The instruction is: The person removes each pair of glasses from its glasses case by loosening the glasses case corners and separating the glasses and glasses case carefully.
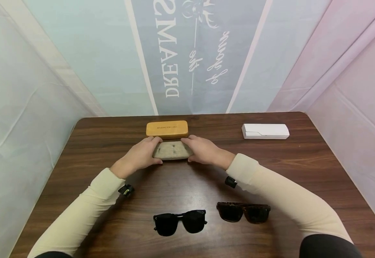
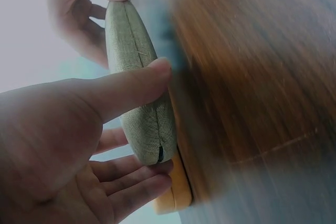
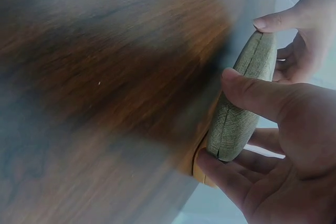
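Yellow case (image 1: 167, 128), white case (image 1: 265, 132), black sunglasses (image 1: 172, 223) near tortoiseshell sunglasses (image 1: 250, 212).

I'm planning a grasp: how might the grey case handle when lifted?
The grey case looks stiff: no dent shows where the left hand and right hand grip its ends. Its woven-looking cover probably resists slipping. Its rounded sides may let it rock if pushed.

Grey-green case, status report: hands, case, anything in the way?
Left hand, right hand: gripping opposite ends of the grey-green case. Case closed. Yellow case just beyond it, possibly blocking a forward push.
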`<state>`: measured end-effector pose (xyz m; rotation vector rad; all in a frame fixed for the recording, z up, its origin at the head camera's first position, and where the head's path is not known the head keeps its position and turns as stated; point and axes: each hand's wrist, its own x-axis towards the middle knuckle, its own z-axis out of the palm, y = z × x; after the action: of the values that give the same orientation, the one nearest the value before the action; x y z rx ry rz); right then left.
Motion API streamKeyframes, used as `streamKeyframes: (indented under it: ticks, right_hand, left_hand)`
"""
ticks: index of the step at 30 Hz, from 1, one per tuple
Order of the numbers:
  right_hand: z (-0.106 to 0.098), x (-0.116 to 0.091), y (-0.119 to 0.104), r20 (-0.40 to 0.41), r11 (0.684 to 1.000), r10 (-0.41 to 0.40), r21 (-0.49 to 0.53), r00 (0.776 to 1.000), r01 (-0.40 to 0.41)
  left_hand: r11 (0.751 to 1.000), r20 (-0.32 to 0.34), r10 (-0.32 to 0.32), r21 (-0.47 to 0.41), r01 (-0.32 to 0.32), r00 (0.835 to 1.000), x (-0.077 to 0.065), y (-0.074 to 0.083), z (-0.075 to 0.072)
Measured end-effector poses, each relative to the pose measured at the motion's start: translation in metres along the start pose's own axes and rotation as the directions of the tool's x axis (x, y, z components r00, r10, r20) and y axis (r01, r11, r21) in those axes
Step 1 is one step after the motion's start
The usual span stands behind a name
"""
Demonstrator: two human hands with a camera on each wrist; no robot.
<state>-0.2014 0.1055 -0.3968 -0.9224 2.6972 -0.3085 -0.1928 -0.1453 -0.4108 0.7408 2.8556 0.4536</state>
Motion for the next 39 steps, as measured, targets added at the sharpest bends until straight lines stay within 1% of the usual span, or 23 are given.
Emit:
streamKeyframes:
  ticks: [5, 11, 18, 26, 39]
  right_hand:
    - [0.003, 0.006, -0.003, 0.010, 1.000, 0.006, 0.007, 1.000, -0.006]
    - [0.008, 0.012, -0.005, -0.001, 1.000, -0.009, 0.009, 1.000, 0.009]
    - [0.012, 0.017, -0.007, 0.007, 1.000, -0.002, -0.001, 1.000, 0.002]
    - [0.015, 0.019, -0.009, 0.018, 1.000, 0.005, -0.022, 1.000, -0.004]
    - [0.022, 0.019, -0.008, -0.029, 0.999, -0.004, -0.048, 1.000, 0.003]
  left_hand:
    - [1.000, 0.024, -0.024, -0.008, 0.024, 0.999, 0.001, -0.005, -0.001]
    - [0.999, 0.046, -0.052, -0.014, 0.052, 0.998, 0.000, -0.007, -0.004]
    - [0.999, 0.051, -0.050, -0.010, 0.050, 0.997, -0.002, -0.011, -0.005]
    - [0.997, 0.066, -0.070, -0.011, 0.071, 0.995, -0.002, -0.014, -0.002]
    - [0.998, 0.053, -0.065, -0.007, 0.065, 0.996, -0.002, -0.013, 0.001]
